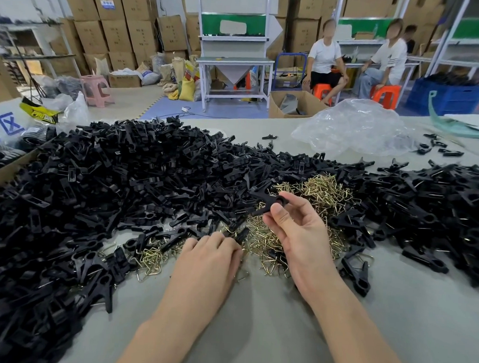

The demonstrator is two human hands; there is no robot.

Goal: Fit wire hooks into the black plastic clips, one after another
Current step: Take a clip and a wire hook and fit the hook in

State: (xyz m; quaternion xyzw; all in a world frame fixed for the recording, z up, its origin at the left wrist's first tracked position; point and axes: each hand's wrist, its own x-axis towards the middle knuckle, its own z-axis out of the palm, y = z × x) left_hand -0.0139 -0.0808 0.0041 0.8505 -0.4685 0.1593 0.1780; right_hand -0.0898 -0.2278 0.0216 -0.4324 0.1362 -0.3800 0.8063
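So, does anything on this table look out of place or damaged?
Nothing looks damaged. The black clips and wire hooks lie in loose, overlapping heaps, and a few stray clips sit apart beside the crumpled plastic bag. The clip in the right hand looks intact.

One black clip [270, 200] in the right hand [296, 227]; all around this grip, loose clips [123, 176] and wire hooks [325, 190] too many to count.

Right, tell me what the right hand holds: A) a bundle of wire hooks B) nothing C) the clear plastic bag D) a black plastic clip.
D: the right hand pinches a black plastic clip between thumb and fingers, raised above the pile of wire hooks.
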